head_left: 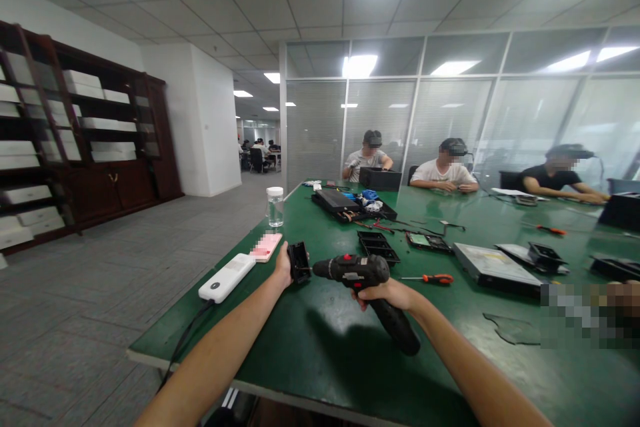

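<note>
My left hand (284, 265) grips a small black plastic housing (300, 262) by its left side, its hollow face turned toward the right. In my right hand (383, 293) is a black cordless drill (360, 269) with red details, held by the handle and pointing left. The bit's tip meets the housing or sits just inside it; the exact contact is too small to tell. Beyond the drill lies a black compartmented tray (378, 247). A screwdriver (435, 279) with an orange and black handle rests to the right of my right hand.
On the green table (280, 353), a white power bank (227, 278) with a cable, a pink phone (268, 247) and a clear jar (275, 207) stand left. A metal disc drive (495, 270) and a broken dark sheet (513, 329) lie right. Several people sit across.
</note>
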Tool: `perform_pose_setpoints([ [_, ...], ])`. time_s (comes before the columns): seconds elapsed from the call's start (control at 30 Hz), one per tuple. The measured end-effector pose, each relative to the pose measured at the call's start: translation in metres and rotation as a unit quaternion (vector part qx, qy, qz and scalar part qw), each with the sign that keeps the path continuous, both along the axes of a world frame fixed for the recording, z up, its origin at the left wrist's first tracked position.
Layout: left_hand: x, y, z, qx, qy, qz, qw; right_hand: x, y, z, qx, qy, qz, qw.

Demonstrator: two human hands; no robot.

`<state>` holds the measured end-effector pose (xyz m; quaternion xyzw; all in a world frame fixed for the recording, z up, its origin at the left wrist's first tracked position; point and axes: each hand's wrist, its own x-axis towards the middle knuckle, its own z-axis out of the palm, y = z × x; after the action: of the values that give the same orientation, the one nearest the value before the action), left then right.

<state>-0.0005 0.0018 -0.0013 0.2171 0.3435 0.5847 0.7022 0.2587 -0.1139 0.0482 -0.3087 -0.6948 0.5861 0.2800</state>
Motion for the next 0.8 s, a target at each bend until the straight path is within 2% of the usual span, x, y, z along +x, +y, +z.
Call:
perform_pose_setpoints([
  [0.13, 0.000, 0.002, -0.003, 0.029, 0.028, -0.006, 0.999, 0.000, -0.002, -0.001, -0.025, 0.024, -0.006, 0.999],
  [0.4, 0.001, 0.000, 0.000, -0.005, 0.009, 0.019, 1.000, 0.006, -0.009, 0.003, -0.047, 0.013, -0.019, 0.999],
  [0.8, 0.004, 0.000, -0.003, -0.011, 0.039, 0.023, 0.999, 0.012, -0.005, -0.006, -0.085, 0.008, -0.029, 0.996],
])
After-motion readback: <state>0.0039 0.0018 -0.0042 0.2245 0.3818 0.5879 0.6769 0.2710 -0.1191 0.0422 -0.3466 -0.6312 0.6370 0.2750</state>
